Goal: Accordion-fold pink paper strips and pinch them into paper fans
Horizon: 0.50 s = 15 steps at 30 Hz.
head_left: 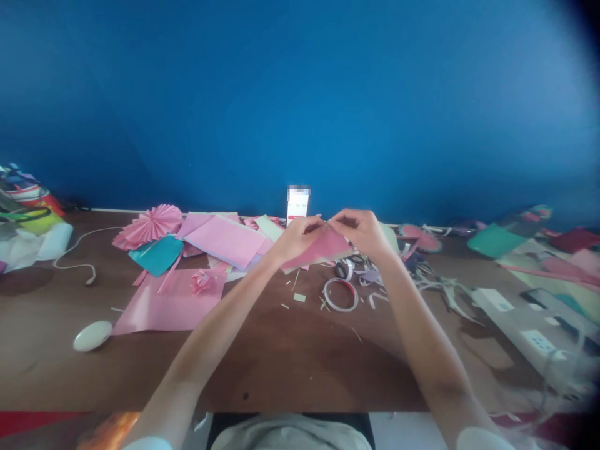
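Two hands pinch a piece of dark-pink paper above a cluttered desk

At the left, a white roll (55, 241) lies near the far edge of the desk (300, 375), a white cable (75, 267) curling beside it. Nearer the front edge sits a smooth white oval object (92, 336), just beside the corner of a flat pink sheet (159, 309). A pink paper flower (200, 282) rests on that sheet; behind it are a teal paper piece (157, 255) and a pleated pink fan (162, 222). Lilac-pink sheets (229, 240) overlap along the far edge.

In the middle, a lit phone (297, 205) stands upright before the blue wall (300, 94). In front of it, the left hand (300, 236) and right hand (360, 230) nearly meet, each with fingertips closed narrowly on the dark-pink paper (319, 251). The paper spreads below their fingers, over the far half of the desk; I can't tell whether its lower edge touches anything.

Below the right hand lie a tape ring (341, 309) and a small pale-green scrap (299, 297). Farther right are a green paper piece (495, 240) toward the far edge and a white power strip (520, 331) nearer the front.
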Tool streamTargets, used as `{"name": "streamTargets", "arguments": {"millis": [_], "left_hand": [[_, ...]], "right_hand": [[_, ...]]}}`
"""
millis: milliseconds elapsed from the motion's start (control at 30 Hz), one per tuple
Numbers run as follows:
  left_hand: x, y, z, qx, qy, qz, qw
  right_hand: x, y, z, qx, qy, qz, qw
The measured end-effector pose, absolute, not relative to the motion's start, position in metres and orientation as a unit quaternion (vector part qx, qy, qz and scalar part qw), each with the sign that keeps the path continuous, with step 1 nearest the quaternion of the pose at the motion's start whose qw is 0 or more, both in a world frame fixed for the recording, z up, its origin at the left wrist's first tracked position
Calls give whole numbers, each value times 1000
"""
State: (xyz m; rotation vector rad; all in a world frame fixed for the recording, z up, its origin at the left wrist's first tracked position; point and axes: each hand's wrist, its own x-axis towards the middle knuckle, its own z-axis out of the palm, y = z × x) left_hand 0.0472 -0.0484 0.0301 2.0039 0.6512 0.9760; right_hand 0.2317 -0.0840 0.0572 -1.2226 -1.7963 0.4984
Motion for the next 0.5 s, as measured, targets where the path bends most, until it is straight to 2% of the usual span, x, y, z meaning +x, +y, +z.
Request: {"name": "streamTargets", "arguments": {"millis": [233, 333, 500], "left_hand": [[37, -43, 35, 804, 265, 308, 433], [33, -40, 34, 806, 264, 316, 424], [35, -34, 25, 809, 272, 340, 394]], "right_hand": [[233, -83, 57, -488, -705, 216, 466], [232, -84, 57, -489, -706, 211, 467], [229, -83, 55, -489, -740, 216, 407]]}}
